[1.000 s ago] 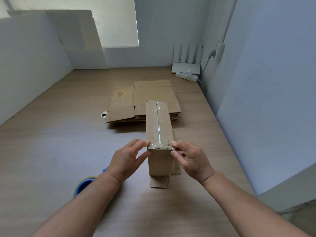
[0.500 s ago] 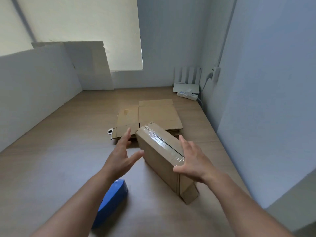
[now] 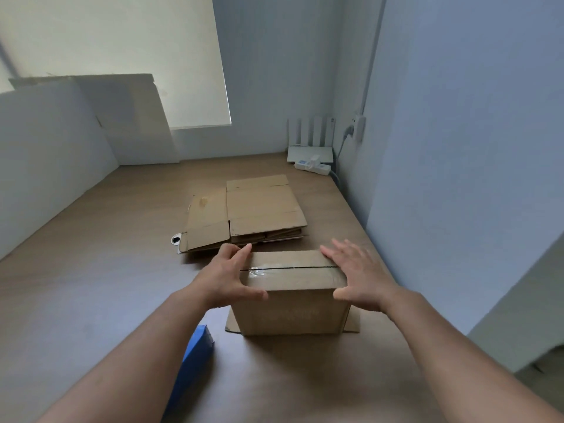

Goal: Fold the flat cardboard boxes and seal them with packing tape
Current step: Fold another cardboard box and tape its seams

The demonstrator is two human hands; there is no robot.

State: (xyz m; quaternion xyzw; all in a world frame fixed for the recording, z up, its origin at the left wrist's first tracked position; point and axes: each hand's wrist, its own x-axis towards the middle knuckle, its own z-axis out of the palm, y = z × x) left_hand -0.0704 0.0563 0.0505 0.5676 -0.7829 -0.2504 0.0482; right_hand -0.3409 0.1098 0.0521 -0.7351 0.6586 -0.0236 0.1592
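Head view: folded box sits centre-low in frame on the table, taped seam up. I see left hand and right hand flat against its two ends, fingers straight, gripping nothing, likely squaring it. Bottom flaps splay out, so I reckon it's unsealed below. Flat cardboard stack waits above centre. Faint print on the front face, unreadable.
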